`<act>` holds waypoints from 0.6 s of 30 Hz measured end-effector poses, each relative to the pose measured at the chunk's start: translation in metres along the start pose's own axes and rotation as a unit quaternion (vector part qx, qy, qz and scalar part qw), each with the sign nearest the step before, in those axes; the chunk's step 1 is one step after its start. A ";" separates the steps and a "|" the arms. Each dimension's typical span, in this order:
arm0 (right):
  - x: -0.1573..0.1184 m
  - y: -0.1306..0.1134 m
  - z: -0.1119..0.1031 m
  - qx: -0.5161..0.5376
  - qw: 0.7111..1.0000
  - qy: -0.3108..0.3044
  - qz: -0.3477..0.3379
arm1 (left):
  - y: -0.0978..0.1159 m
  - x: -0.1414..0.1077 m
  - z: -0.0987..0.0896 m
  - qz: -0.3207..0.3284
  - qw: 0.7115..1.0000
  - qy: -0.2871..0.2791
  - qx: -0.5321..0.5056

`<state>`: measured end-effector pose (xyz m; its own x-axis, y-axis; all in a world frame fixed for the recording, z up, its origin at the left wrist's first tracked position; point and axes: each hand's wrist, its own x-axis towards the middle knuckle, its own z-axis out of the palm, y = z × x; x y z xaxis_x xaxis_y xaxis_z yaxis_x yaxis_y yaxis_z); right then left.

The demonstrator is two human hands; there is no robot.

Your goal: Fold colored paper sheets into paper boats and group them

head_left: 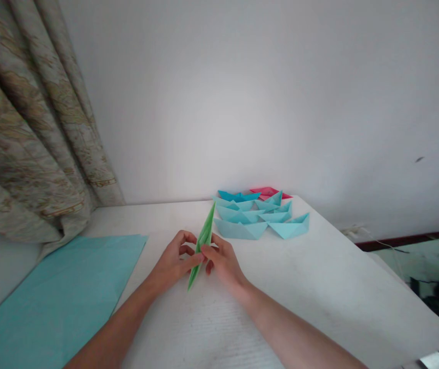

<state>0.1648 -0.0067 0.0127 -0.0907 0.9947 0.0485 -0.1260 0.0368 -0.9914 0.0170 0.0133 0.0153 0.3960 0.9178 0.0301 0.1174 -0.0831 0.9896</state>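
A green folded paper boat (206, 230) is held up above the table, tilted so that one pointed end aims up and away and the other down toward me. My left hand (179, 261) grips it from the left, thumb across its near side. From the right, my right hand (221, 259) pinches its middle, with the thumb close to the left thumb. Some of the fingers on both hands are hidden behind the paper. Beyond my hands stand several light blue paper boats (240, 229) in rows.
At the back are a darker blue paper boat (238, 196) and a pink one (268, 192), by the wall (219, 102). Light blue paper sheets (61, 297) lie on the left of the white table (299, 287). A patterned curtain (30, 128) hangs at the left.
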 end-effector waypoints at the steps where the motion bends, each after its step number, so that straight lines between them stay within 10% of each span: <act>1: 0.000 0.000 -0.001 0.020 1.000 0.007 0.007 | 0.001 0.000 -0.001 -0.001 1.000 -0.001 -0.021; 18: 0.002 0.005 0.000 0.051 0.997 0.025 0.047 | 0.010 -0.001 -0.006 0.002 0.999 -0.013 -0.053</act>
<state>0.1640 -0.0046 0.0083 -0.0571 0.9970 -0.0520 -0.2186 -0.0633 -0.9738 0.0126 0.0134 0.0260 0.4192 0.9073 0.0320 0.0192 -0.0441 0.9988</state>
